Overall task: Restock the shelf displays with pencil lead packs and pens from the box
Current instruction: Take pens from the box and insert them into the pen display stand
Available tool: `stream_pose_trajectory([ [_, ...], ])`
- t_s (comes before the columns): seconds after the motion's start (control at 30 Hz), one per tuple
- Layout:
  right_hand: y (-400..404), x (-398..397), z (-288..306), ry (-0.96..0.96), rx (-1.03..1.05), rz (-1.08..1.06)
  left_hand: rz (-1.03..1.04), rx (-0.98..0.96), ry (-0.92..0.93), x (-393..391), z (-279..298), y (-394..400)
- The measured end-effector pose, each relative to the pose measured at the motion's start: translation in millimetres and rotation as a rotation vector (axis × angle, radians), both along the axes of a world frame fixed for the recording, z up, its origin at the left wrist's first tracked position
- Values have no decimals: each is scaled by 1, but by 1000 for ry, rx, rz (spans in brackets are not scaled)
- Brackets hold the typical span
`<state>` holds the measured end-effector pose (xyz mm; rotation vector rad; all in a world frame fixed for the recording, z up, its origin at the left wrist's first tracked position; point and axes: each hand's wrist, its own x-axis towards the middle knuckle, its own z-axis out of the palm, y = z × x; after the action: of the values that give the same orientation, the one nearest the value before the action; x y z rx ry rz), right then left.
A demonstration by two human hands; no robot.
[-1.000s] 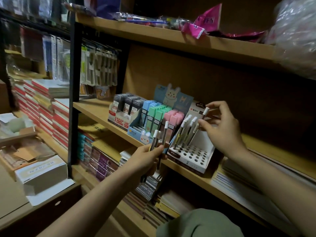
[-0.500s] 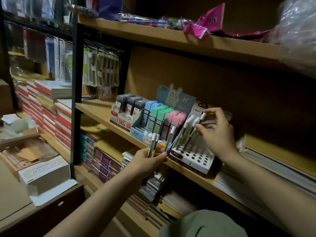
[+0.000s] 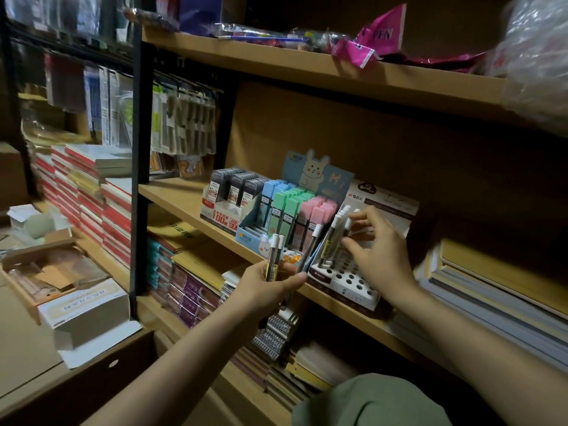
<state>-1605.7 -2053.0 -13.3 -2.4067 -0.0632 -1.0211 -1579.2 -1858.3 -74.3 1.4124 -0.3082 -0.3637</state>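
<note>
**Pens going into holed display stand, mid shelf**

L hand [image 3: 270,287] grips a small bunch of slim pens [image 3: 275,256], fingers + thumb curled round the lower barrels. Pens are thin cylinders w/ white caps on top, dark/clear barrels, yellow label band near the grip. Two stand close together, a third [image 3: 312,244] leans off to the right, cap end near the pastel packs.

R hand [image 3: 381,250] is at the pen display stand [image 3: 347,281], fingers bent and slightly spread, tips at the pens already standing in the stand [image 3: 336,235]. Can't tell if it pinches one or just touches them; motion blur.

Stand = white cardboard, sloped face w/ rows of round holes, printed backboard behind. Only the back-left holes hold pens, leaning; front holes open.

Just left of it, touching: blue card tray of pencil lead packs [image 3: 289,210], flat rectangular plastic cases in pastel blue, green, pink rows, bunny cutout header. Further left: white/red card tray of dark grey lead packs [image 3: 236,186], glossy.

All sit on wood-look shelf [image 3: 175,195], black metal upright at left. Right of stand: flat stack of notebooks [image 3: 491,287]. Lower left: white cardboard box [image 3: 86,309] on a counter, flap open. Shelf below: more stacked notebooks, some spiral-bound.
</note>
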Motion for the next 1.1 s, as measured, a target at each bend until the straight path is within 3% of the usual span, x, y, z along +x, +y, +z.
stream_pose_trajectory([
  [0.2, 7, -13, 0, -56, 111, -43, 15, -2, -42, -2, 1, -1],
  [0.37, 27, -27, -3, 110, 353, 184, 54, 7, -185, -6, 1, -6],
  [0.53, 34, -25, -3, 141, 515, 265, 56, 55, -307, -7, 1, -8],
  [0.67, 23, -25, 10, 133, 502, 266, -128, 40, -187, -6, 5, -1],
  [0.83, 2, -31, 30, 28, 302, 161, -260, 89, -75, -3, 2, -2],
  [1.1, -3, -25, 25, -3, 337, 146, -234, -44, 28, -3, 0, -4],
])
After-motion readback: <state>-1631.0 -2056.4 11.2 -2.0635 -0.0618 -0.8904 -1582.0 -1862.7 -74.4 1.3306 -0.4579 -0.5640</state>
